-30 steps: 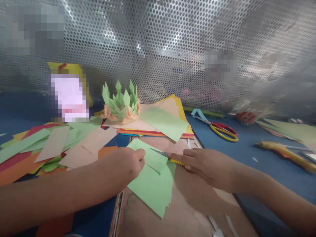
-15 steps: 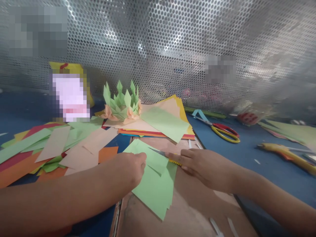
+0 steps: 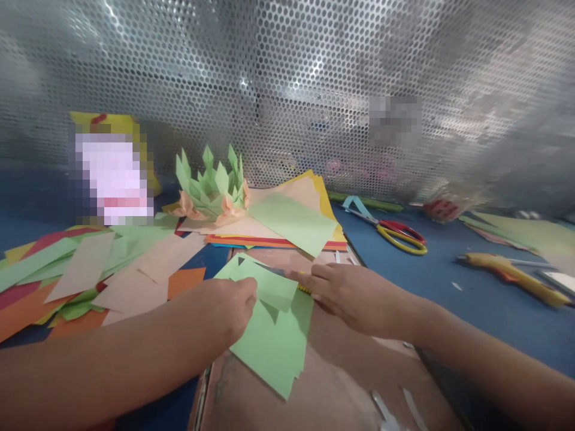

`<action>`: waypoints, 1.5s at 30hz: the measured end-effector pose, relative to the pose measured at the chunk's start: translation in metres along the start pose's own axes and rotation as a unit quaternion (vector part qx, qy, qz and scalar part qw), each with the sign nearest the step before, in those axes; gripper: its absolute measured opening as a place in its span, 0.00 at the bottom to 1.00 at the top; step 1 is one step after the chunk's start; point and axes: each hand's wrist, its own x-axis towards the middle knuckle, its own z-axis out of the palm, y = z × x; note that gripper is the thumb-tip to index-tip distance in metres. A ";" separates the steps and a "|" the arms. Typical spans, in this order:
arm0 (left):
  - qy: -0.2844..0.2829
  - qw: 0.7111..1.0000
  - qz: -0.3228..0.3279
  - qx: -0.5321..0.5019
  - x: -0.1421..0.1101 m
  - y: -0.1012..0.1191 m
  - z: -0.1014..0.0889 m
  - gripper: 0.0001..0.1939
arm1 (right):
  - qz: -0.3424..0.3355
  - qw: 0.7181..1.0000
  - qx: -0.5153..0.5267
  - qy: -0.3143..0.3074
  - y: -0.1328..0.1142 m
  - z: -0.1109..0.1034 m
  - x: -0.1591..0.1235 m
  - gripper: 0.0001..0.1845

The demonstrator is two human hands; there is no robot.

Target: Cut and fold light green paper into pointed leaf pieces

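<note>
My left hand [image 3: 233,305] is closed in a pinch on the folded green paper [image 3: 269,335], which lies on a brown cutting board [image 3: 332,383]. My right hand [image 3: 354,296] is wrapped around a small yellow-handled knife [image 3: 302,288], most of it hidden under the fingers. Its blade tip rests on the green paper near the top fold. The two hands are close together, with the paper between them.
A green and peach origami crown [image 3: 211,188] stands on a stack of coloured sheets [image 3: 287,221] behind. Loose paper strips [image 3: 90,269] cover the left side. Scissors [image 3: 390,227] and a yellow utility knife [image 3: 512,272] lie on the blue table at right. A perforated metal wall [image 3: 314,78] closes the back.
The view has shifted slightly left. The green paper's top corner has moved a little left and up under my hands; both hands keep their hold.
</note>
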 end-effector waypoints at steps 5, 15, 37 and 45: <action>-0.007 0.999 0.033 0.011 -0.001 0.001 -0.006 0.12 | 0.005 1.000 0.014 0.001 0.000 0.001 0.000 0.29; -0.036 0.999 0.030 0.002 -0.003 -0.004 -0.005 0.13 | 0.026 0.999 0.016 -0.019 0.008 -0.003 -0.002 0.28; -0.056 0.997 0.054 -0.013 -0.007 -0.007 -0.024 0.12 | 0.117 0.990 0.075 0.039 0.063 -0.002 0.041 0.25; -0.067 0.992 0.098 0.049 -0.006 -0.003 -0.024 0.13 | 0.081 0.996 0.034 0.010 0.087 -0.004 0.040 0.25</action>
